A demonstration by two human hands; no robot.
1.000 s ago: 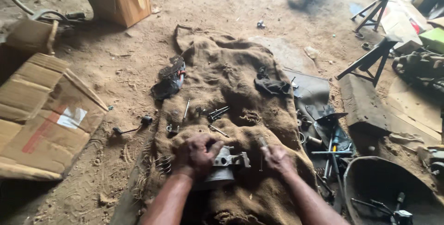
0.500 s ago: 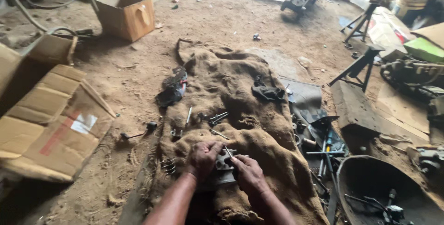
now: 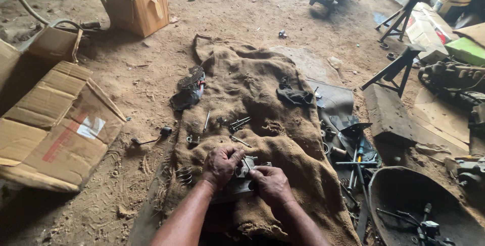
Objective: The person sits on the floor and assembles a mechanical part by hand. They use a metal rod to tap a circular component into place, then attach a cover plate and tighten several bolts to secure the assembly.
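Observation:
Both hands meet over a grey metal engine part (image 3: 241, 184) lying on a brown burlap sack (image 3: 262, 94) spread on the dirt floor. My left hand (image 3: 221, 165) grips the part's upper left side. My right hand (image 3: 270, 184) presses on its right side and pinches a thin metal rod (image 3: 246, 163) that sticks up between the two hands. Most of the part is hidden under my fingers. Loose bolts (image 3: 238, 122) and small fittings lie on the sack just beyond the hands.
Flattened cardboard (image 3: 55, 129) lies at left and an open box (image 3: 136, 6) at far left. A black chain piece (image 3: 189, 86) and dark rag (image 3: 294, 96) rest on the sack. Wrenches (image 3: 353, 160), a black pan (image 3: 419, 210) and metal stands (image 3: 396, 69) crowd the right.
My right hand moved left from the part's right edge to meet the left hand at its middle and took hold of the thin rod. The view shifted slightly downward.

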